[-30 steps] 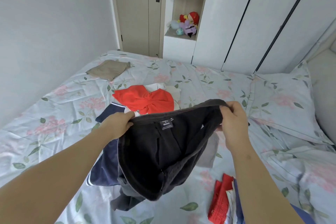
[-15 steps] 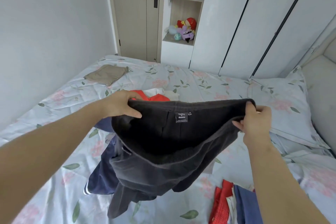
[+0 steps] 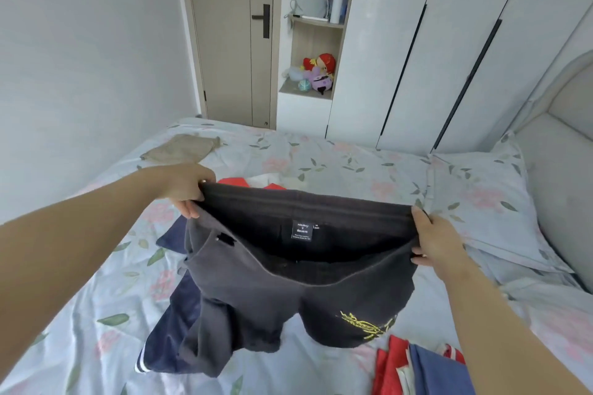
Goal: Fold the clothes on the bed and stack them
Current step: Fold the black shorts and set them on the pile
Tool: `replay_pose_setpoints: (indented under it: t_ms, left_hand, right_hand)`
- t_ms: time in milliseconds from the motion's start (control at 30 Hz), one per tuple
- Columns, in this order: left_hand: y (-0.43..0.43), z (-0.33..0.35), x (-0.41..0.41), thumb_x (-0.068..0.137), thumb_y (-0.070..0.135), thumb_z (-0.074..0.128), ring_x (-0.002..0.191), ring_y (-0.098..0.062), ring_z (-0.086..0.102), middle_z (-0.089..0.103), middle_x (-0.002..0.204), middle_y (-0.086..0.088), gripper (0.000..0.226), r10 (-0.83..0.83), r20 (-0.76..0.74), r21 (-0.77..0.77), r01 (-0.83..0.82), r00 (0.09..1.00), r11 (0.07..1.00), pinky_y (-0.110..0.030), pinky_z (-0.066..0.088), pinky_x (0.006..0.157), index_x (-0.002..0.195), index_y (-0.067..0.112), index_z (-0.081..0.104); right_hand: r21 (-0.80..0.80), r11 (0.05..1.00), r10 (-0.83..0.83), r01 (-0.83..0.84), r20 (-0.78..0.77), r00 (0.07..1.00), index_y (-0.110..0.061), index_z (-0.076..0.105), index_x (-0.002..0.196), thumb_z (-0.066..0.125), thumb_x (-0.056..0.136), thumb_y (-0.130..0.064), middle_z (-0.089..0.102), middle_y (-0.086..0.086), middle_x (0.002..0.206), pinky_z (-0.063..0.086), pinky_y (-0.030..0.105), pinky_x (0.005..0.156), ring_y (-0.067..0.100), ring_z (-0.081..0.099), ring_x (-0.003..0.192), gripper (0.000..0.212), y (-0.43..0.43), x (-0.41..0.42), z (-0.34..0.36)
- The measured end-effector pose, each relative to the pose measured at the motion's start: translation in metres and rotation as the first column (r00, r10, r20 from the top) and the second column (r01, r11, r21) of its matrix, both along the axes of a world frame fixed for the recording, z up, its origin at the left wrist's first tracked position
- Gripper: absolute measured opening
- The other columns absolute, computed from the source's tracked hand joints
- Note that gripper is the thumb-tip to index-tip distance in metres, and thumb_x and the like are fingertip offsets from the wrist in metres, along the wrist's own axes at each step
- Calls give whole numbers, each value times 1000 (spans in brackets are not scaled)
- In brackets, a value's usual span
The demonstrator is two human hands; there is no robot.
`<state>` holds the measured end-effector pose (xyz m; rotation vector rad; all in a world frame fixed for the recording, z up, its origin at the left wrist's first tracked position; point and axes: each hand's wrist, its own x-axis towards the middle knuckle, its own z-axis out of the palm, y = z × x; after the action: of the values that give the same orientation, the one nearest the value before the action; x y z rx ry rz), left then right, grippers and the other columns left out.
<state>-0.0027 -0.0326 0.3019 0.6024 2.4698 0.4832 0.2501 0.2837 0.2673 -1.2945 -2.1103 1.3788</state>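
The waistband of a pair of dark charcoal fleece shorts [image 3: 288, 285] is gripped at both ends: the left hand [image 3: 186, 189] is curled over one corner, and the other corner is pinched between thumb and fingers of the right hand [image 3: 436, 244]. The shorts are held stretched wide above the floral-printed bed sheet [image 3: 80, 314], legs hanging. A navy garment with white stripes [image 3: 170, 340] is spread beneath them. A folded khaki garment [image 3: 179, 151] is seen well apart, at the bed's far left.

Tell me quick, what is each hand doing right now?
Left hand: grips the waistband of the dark shorts.
Right hand: grips the same waistband, other end.
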Motion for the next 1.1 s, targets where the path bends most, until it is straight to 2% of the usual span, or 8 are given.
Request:
replay_pose_setpoints:
  t_ms: [200, 333, 500, 567, 667, 767, 933, 1100]
  left_hand:
    - [-20, -8, 9, 74, -8, 70, 85, -18, 69, 64, 101, -15, 25, 14, 515, 476, -300, 857, 827, -21, 57, 71, 96, 2, 62]
    - [-20, -16, 19, 60, -7, 82, 95, -22, 66, 69, 101, -7, 52, -21, 288, 559, -151, 957, 815, -28, 55, 84, 105, 15, 66]
    - [-10, -36, 23, 81, 20, 73, 86, -29, 62, 67, 93, -3, 40, -25, -578, 206, 176, 815, 963, -25, 45, 68, 115, 23, 53]
    - [-15, -44, 17, 89, 26, 60, 64, -31, 63, 68, 87, -9, 48, -202, -834, -16, 344, 513, 939, -32, 47, 52, 130, 28, 35]
    - [-23, -44, 10, 73, 2, 55, 36, -22, 40, 55, 67, -8, 73, -517, -847, -401, 496, 119, 770, -23, 28, 36, 137, 31, 34]
    - [-28, -38, 1, 59, 7, 75, 42, -20, 27, 53, 68, -5, 78, -624, -778, -555, 378, 80, 741, -23, 21, 41, 126, 27, 40]
    - [-30, -32, -16, 66, 23, 82, 41, -21, 49, 54, 56, 1, 22, -579, -798, -451, 470, 170, 759, -26, 35, 38, 80, 17, 66]
    - [-31, -14, -28, 95, 30, 52, 99, -19, 50, 62, 91, 1, 17, -437, -614, -243, 370, 657, 897, -32, 41, 86, 104, 19, 61]
  right_hand:
    - [-398, 917, -96, 11, -194, 976, -5, 52, 94, 60, 92, -30, 56, 12, 96, 59, 29, 56, 31, 65, 74, 26, 11, 9, 0]
    - [-551, 832, -191, -73, -406, 894, -5, 54, 104, 64, 87, -7, 56, 12, 101, 59, 23, 59, 24, 64, 85, 20, 14, 9, 1]
    - [-323, 940, -36, -107, -409, 912, -15, 49, 115, 59, 83, 15, 57, 16, 94, 59, 25, 67, 23, 65, 80, 46, 3, 3, -2]
    - [-116, 990, 36, -78, -330, 943, -17, 44, 113, 56, 88, 9, 56, 14, 85, 60, 26, 58, 19, 64, 60, 38, 0, 2, -1]
    - [224, 958, 210, -179, -123, 970, -26, 41, 111, 48, 95, -1, 58, 7, 73, 59, 32, 55, 19, 62, 46, 30, 0, 4, -1]
    - [363, 846, 397, -390, 59, 916, -42, 47, 117, 37, 99, -3, 63, 8, 60, 57, 26, 63, 18, 65, 51, 44, 3, 7, -2]
    - [361, 759, 508, -542, 192, 840, -42, 56, 106, 39, 95, 2, 60, 9, 93, 53, 22, 72, 17, 65, 75, 48, 11, 4, -3]
    - [486, 604, 595, -631, 252, 763, -59, 44, 103, 60, 85, 6, 48, -4, 98, 41, 10, 70, 7, 58, 80, 69, 13, 7, 0]
